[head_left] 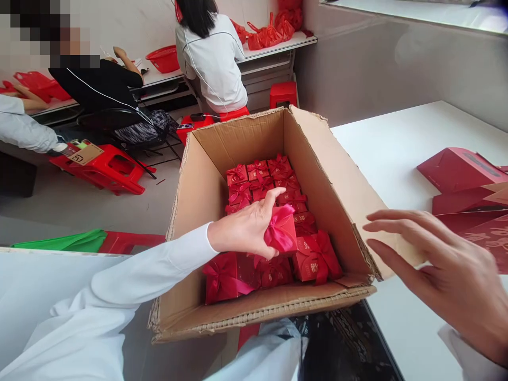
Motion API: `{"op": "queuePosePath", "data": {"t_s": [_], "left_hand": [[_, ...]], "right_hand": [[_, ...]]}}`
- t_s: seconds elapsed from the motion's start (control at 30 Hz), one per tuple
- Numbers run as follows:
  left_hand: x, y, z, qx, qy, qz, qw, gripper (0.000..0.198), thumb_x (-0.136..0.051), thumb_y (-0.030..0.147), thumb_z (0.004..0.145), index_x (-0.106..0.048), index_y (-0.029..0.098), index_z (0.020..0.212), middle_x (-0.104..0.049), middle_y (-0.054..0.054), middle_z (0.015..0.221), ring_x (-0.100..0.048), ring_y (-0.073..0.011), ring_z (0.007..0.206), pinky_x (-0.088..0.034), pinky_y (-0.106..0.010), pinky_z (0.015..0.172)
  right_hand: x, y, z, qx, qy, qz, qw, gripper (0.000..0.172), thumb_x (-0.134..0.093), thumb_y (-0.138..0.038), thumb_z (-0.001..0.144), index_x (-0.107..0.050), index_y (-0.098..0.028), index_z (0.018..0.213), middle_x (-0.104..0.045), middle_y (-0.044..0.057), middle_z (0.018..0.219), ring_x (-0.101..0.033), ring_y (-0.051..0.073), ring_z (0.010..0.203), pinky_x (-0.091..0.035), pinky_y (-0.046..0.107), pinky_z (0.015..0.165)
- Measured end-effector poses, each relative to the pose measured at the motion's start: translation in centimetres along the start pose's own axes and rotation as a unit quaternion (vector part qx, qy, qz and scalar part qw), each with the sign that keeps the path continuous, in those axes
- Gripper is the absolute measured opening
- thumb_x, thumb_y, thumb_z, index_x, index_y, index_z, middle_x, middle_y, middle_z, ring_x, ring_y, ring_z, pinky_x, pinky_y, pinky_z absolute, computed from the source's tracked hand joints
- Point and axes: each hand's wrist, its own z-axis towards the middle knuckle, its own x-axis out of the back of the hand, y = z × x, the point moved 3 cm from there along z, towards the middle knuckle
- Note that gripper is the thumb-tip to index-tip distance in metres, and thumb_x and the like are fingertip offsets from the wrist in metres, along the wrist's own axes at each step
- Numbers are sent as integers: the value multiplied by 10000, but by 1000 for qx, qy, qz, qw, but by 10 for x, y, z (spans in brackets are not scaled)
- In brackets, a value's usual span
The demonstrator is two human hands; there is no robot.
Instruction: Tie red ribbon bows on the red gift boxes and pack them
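An open cardboard carton [198, 196] stands in front of me, holding several small red gift boxes with ribbon bows [262, 182]. My left hand [246, 228] reaches into the carton and is closed round one red bowed box [283, 232], held just above the others. My right hand [440, 275] hovers open beside the carton's right flap [349, 196], fingers spread, holding nothing.
A white table [400, 153] lies to the right with flat red folded cartons [464, 182] on it. Behind, two seated people work at a long white bench [273, 47] with red bags; a third person's sleeve shows at far left. Red plastic stools [107, 166] stand on the floor.
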Motion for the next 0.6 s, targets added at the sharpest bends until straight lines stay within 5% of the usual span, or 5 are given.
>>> {"op": "queuePosePath", "data": {"t_s": [0.17, 0.4, 0.6], "left_hand": [[-32, -13, -20, 14, -35, -11, 999, 985, -699, 176, 564, -119, 178, 1361, -242, -214, 1454, -347, -344, 1312, -336, -481, 1043], [-95, -27, -21, 81, -92, -56, 991, 729, -714, 200, 656, -279, 170, 1240, -413, -160, 1250, -410, -317, 1216, -368, -502, 1011], [-102, -28, -16, 98, -95, -45, 990, 740, -767, 246, 618, -323, 158, 1204, -401, -159, 1224, -439, -333, 1163, -392, -497, 972]], "right_hand": [[-21, -2, 14, 17, -27, 58, 998, 156, -432, -277, 956, -584, -241, 956, -615, 27, 1037, -609, 142, 839, -472, 262, 761], [-35, 10, 0, 2, -48, 43, 998, 172, -412, -263, 960, -578, -225, 934, -614, 20, 972, -592, 135, 783, -444, 247, 682], [-41, 14, -6, -20, -57, 58, 996, 177, -402, -280, 962, -572, -230, 949, -592, 31, 1017, -583, 138, 821, -436, 238, 670]]}}
